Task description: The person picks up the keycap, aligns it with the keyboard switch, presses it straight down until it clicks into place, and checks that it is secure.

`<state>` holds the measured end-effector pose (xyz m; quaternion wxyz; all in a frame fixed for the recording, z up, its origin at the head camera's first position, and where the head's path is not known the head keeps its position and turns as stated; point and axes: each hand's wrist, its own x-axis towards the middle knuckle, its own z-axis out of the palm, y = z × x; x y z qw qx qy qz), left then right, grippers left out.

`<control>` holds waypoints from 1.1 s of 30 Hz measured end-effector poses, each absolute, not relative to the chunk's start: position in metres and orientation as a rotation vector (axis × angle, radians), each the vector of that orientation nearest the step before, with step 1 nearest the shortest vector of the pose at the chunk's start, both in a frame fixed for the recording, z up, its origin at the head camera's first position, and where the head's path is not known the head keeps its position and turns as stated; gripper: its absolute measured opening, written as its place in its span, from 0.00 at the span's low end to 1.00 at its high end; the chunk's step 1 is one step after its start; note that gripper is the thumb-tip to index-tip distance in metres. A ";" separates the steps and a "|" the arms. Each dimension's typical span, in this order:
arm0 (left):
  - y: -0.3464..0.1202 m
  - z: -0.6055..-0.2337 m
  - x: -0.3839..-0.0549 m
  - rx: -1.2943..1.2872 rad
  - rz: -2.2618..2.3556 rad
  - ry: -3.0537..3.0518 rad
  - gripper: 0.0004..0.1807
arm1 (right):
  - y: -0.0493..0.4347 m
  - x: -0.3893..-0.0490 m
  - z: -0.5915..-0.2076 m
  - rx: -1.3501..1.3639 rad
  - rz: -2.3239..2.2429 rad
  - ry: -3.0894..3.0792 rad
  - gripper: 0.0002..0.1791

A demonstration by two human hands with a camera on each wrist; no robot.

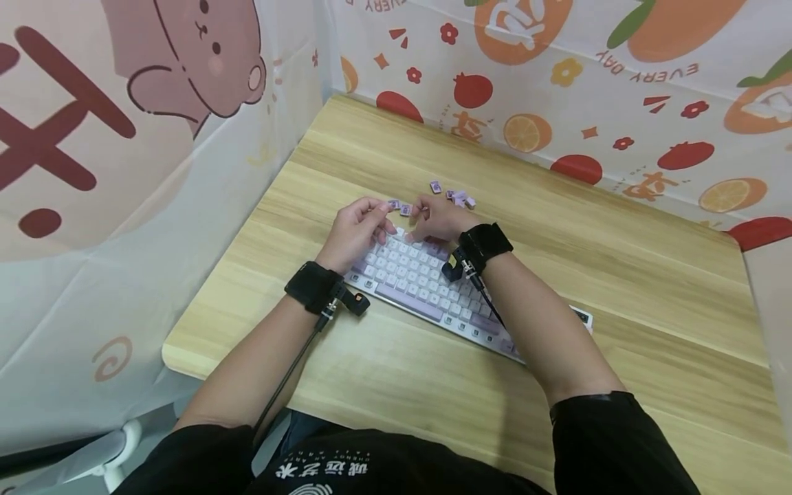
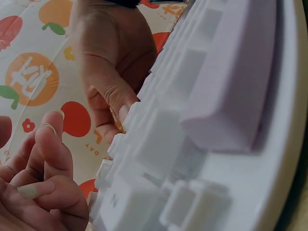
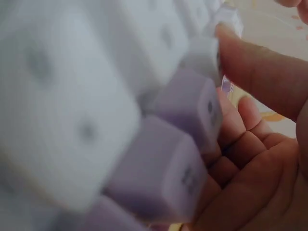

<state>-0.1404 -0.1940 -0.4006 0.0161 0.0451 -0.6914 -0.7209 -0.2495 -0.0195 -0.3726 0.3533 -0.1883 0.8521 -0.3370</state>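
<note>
A compact keyboard (image 1: 408,268) with white and lilac keycaps lies slanted on the table. My right hand (image 1: 442,218) is over its far edge. In the right wrist view, the right thumb (image 3: 269,72) touches a white keycap (image 3: 204,55) in the outermost row, and the other fingers bend below the row's edge. By the far left corner is my left hand (image 1: 355,230), its fingers loosely bent with nothing visible between them in the left wrist view. Two loose keycaps (image 1: 405,210) lie just beyond the hands. Bare switches (image 2: 185,202) show in the near row.
More loose lilac keycaps (image 1: 459,198) lie in a small heap behind the right hand, with one keycap (image 1: 436,187) apart. The wooden table (image 1: 322,357) meets printed cloth (image 1: 526,89) at its back and left. Cables run from both wrist cameras along the forearms.
</note>
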 end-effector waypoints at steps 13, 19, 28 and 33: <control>-0.197 -0.399 -0.138 0.174 -2.244 -2.126 0.20 | -0.001 -0.244 -0.359 -0.659 -0.854 2.232 0.11; -0.200 -0.398 -0.137 0.166 -2.207 -2.137 0.21 | 0.024 -0.253 -0.347 -0.746 -0.791 2.448 0.07; -0.204 -0.396 -0.136 0.175 -2.201 -2.146 0.21 | 0.032 -0.253 -0.358 -0.873 -0.417 2.471 0.08; -0.203 -0.396 -0.134 0.186 -2.238 -2.139 0.20 | 0.027 -0.250 -0.366 -0.869 -0.307 2.450 0.07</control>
